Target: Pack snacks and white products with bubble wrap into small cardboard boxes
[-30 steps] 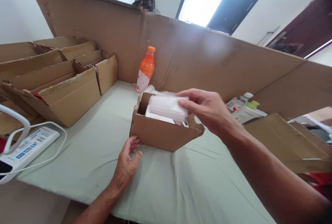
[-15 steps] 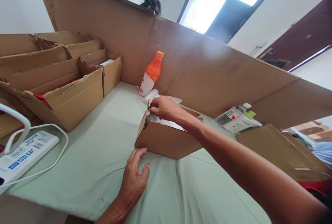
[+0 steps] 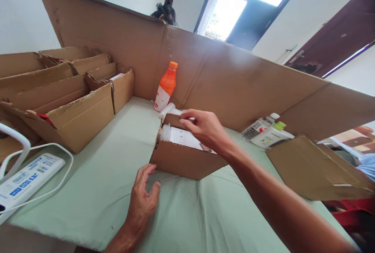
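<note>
A small cardboard box (image 3: 187, 163) stands open at the top in the middle of the table. Inside it a clear plastic item (image 3: 166, 132) lies by the left wall, next to a white flat item (image 3: 184, 136). My right hand (image 3: 205, 126) hovers above the box's opening near the far wall, fingers slightly curled and apart, and nothing shows in it. My left hand (image 3: 143, 194) rests just in front of the box's near left corner, fingers spread, holding nothing. A clear plastic wrapper (image 3: 170, 109) lies behind the box.
Several divided cardboard boxes (image 3: 84, 106) fill the left side. A power bank (image 3: 32, 182) with a white cable lies at front left. An orange-drink bottle (image 3: 166, 87), a clear bottle (image 3: 258, 128) and a white pouch (image 3: 271, 138) stand by the cardboard partition (image 3: 140, 46). Another person's head (image 3: 166, 13) shows behind it.
My right hand has moved from the box's left end rightwards and up off it, uncovering the contents. My left hand has barely shifted. The camera view has tilted a little.
</note>
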`<action>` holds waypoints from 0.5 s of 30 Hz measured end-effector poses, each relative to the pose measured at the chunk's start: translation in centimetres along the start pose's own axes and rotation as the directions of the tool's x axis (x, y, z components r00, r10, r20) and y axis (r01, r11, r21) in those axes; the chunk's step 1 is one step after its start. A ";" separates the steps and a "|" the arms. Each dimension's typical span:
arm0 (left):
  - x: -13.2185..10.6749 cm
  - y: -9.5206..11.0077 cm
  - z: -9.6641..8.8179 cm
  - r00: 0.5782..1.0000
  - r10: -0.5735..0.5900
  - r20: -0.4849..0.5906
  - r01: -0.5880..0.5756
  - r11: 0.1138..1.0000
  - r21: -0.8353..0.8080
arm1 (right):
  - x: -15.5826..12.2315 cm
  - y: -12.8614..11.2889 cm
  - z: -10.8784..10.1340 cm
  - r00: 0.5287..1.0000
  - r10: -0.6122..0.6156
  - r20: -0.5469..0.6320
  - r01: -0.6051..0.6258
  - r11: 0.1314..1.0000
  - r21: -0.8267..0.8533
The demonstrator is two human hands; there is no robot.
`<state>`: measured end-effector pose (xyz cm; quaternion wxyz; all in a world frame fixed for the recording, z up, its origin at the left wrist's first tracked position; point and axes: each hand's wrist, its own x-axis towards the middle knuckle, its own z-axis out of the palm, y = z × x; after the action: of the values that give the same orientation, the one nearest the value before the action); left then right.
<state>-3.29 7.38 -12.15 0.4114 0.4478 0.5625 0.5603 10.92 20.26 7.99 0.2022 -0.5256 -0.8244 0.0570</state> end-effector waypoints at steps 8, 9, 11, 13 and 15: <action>2.6 2.1 -3.1 0.984 0.135 -0.120 -0.117 0.982 0.152 | -16.7 8.9 2.5 0.799 0.396 -0.453 -0.263 0.907 0.330; 3.1 2.3 -3.1 0.988 0.118 -0.103 -0.101 0.983 0.155 | -17.3 9.5 4.2 0.834 0.406 -0.375 -0.269 0.891 0.366; 4.3 2.6 -2.8 0.997 0.063 -0.053 -0.056 0.989 0.139 | -17.2 10.0 7.1 0.890 0.397 -0.224 -0.276 0.861 0.428; 5.5 2.7 -2.1 0.999 0.009 0.040 -0.012 0.997 0.083 | -15.9 9.8 8.8 0.904 0.403 -0.143 -0.293 0.828 0.478; 6.5 2.9 -0.9 0.994 -0.005 0.110 0.003 1.000 0.024 | -14.7 9.8 9.2 0.896 0.428 -0.118 -0.317 0.804 0.504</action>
<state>-5.69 13.38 -8.99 0.4377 0.4817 0.5463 0.5272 20.94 12.57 -7.42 0.4008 -0.6156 -0.6367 0.2346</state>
